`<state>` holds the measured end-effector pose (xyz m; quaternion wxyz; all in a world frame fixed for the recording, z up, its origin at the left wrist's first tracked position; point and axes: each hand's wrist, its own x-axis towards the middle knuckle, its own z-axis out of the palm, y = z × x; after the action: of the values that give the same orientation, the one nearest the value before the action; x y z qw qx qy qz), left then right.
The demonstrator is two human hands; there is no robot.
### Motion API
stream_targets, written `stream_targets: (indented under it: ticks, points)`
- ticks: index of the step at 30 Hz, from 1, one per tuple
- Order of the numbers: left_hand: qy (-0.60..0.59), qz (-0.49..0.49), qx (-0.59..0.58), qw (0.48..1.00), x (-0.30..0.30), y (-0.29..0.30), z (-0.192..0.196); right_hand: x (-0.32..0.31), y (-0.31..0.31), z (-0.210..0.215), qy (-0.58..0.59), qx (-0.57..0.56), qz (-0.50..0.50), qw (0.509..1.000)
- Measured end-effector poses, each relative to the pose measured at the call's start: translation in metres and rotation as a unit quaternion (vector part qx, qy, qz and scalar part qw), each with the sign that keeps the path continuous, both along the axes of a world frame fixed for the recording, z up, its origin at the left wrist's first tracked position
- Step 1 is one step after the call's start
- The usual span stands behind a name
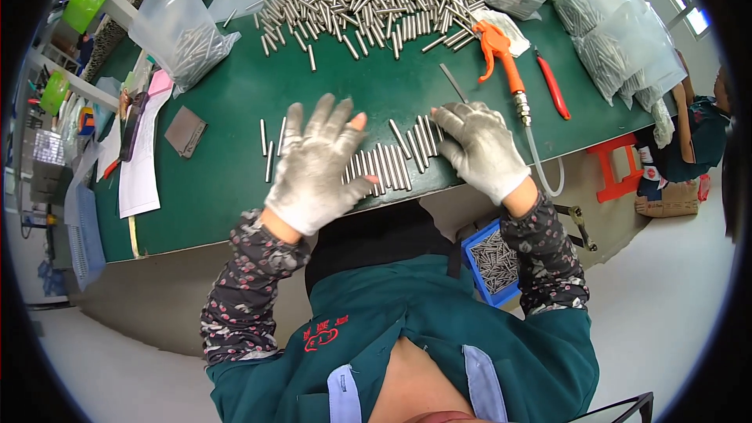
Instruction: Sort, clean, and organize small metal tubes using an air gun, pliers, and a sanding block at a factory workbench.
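Observation:
A row of slim silver metal pins (386, 168) lies side by side on the green table in front of me. My left hand (315, 163), in a greyed white glove with bare thumb and fingertips, lies flat over the row's left part with fingers spread. Some pins are hidden under it, and a few loose pins (264, 139) lie to its left. At the row's right end, my right hand (482, 145), gloved too, rests against the last pins with bent fingers, not wrapped round any. Beyond both hands spreads a big heap of similar pins (368, 0).
An orange air gun (499, 55) with a hose and red-handled pliers (553, 86) lie at right. Bags of pins (619, 47) stand at the right edge, another bag (182, 39) at far left. A metal block (186, 131) lies left. Below the table sits a blue crate (468, 254) of pins.

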<state>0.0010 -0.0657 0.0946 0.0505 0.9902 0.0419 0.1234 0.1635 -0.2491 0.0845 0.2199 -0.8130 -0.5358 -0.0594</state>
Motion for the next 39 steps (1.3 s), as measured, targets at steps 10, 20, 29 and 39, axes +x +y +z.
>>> stream_targets:
  ticks: [10,20,29,39]
  points:
    - [0.059,0.059,-0.011,0.996,0.042,-0.04,-0.013,0.003,0.008,-0.009,-0.073,-0.058,0.02,0.995]
    - [0.068,0.062,-0.043,0.995,0.045,-0.047,-0.017,0.015,0.004,-0.008,-0.009,-0.023,0.046,0.999]
    - [0.058,0.056,-0.041,0.996,0.046,-0.049,-0.021,0.009,0.007,-0.007,-0.074,-0.077,0.041,0.993]
    - [0.046,0.017,-0.037,0.998,0.036,-0.046,-0.027,0.0,-0.013,-0.007,-0.086,-0.061,0.04,0.994]
